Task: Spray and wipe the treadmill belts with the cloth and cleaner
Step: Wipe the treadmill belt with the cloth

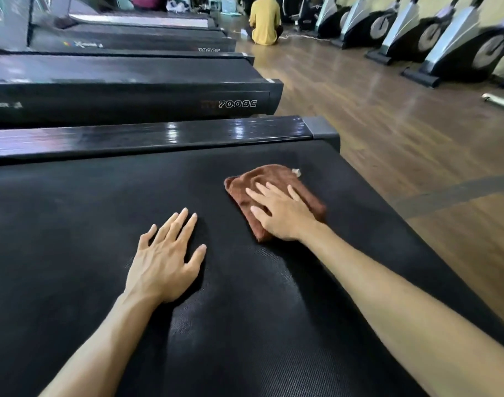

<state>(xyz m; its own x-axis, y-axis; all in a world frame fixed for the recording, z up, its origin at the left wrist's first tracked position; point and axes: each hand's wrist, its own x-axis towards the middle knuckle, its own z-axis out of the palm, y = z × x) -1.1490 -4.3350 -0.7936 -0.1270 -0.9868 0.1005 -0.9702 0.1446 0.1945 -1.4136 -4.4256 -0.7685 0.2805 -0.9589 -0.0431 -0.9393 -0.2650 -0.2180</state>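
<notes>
Your right hand (282,213) hides the middle of the brown cloth (273,179). The treadmill belt (101,224) runs off the left and bottom edges. The exercise bikes (445,38) are blurred.

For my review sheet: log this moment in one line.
wiping | right hand presses brown cloth on treadmill belt | left hand flat on belt

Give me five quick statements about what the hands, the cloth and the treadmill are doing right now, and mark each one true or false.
1. The right hand presses flat on the brown cloth. True.
2. The left hand holds a spray bottle. False: it rests flat on the treadmill belt, holding nothing.
3. The cloth lies on the belt. True.
4. The cloth is blue. False: it is brown.
5. A person in a yellow top sits on the floor beyond. True.
</notes>
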